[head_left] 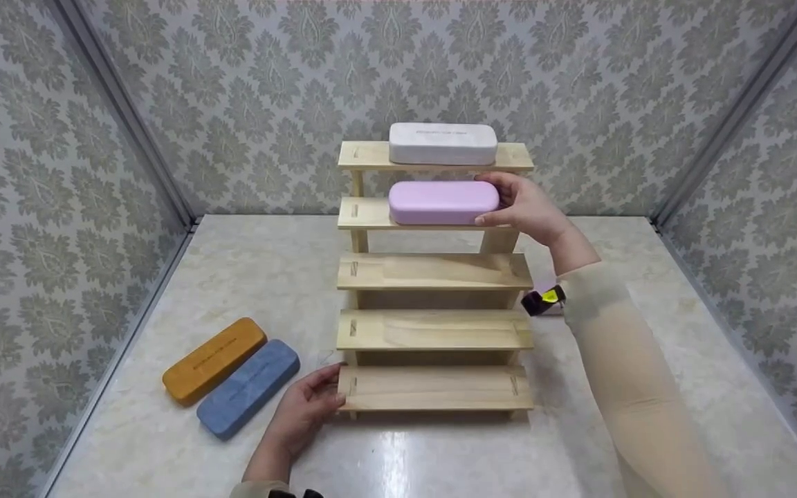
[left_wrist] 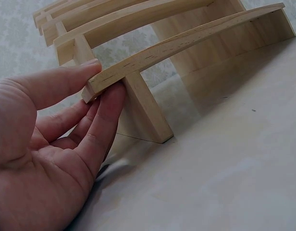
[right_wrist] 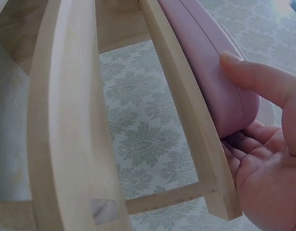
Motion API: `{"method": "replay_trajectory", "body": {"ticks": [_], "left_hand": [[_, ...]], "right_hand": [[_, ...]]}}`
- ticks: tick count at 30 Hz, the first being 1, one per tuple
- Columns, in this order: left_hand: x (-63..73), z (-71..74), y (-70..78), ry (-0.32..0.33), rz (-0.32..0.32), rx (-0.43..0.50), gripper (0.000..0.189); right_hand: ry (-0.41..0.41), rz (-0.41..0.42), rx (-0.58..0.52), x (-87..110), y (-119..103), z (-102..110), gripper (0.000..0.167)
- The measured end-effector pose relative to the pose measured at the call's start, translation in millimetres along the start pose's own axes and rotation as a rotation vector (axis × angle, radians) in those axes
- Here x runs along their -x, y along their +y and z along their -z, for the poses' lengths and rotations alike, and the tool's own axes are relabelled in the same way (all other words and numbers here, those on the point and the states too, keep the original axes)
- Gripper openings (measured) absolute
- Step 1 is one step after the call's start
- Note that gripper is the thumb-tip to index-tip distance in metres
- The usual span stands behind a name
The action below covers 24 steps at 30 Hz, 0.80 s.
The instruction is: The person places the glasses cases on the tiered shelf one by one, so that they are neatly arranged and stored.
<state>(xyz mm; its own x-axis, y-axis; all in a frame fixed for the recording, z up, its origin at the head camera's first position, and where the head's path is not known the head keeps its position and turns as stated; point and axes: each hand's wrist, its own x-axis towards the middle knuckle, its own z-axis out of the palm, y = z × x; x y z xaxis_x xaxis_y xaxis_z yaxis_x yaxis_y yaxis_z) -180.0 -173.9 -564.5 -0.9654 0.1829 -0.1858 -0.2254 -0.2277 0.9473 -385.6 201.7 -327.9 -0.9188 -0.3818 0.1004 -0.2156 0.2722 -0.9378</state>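
A pink glasses case [head_left: 443, 203] lies lengthwise on the second-highest step of a wooden stepped rack [head_left: 434, 271]. My right hand [head_left: 526, 211] grips its right end, thumb on the front side, fingers round the end and behind. In the right wrist view the thumb presses the side of the pink case [right_wrist: 220, 82] above the step's edge. Down at the lowest step, my left hand [head_left: 305, 408] pinches the left end of the board, as the left wrist view shows, with thumb [left_wrist: 66, 84] above and fingers underneath. A white glasses case [head_left: 443, 145] stands on the top step.
An orange glasses case [head_left: 215, 360] and a blue one [head_left: 248, 389] lie slanted side by side on the marbled table [head_left: 184, 277], left of the rack. Something pinkish [head_left: 546, 285] shows partly behind my right wrist. Patterned wall panels [head_left: 267, 83] enclose the table's back and sides.
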Motion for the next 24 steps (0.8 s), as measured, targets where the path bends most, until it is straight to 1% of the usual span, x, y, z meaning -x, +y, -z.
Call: {"method": "replay_trajectory", "body": {"ticks": [10,17,24], "left_hand": [[0.1,1.0,-0.9,-0.003,-0.002,0.005,0.073],[-1.2,-0.3,-1.0,0.02,0.01,-0.032,0.072],[-0.5,-0.8,0.1,0.032,0.017,-0.034,0.072]], "right_hand": [[-0.012,-0.007,0.009,0.2,0.6,-0.2,0.081],[-0.02,-0.004,0.029,0.1,1.7,0.5,0.082],[-0.021,-0.004,0.026,0.5,1.9,0.5,0.085]]}}
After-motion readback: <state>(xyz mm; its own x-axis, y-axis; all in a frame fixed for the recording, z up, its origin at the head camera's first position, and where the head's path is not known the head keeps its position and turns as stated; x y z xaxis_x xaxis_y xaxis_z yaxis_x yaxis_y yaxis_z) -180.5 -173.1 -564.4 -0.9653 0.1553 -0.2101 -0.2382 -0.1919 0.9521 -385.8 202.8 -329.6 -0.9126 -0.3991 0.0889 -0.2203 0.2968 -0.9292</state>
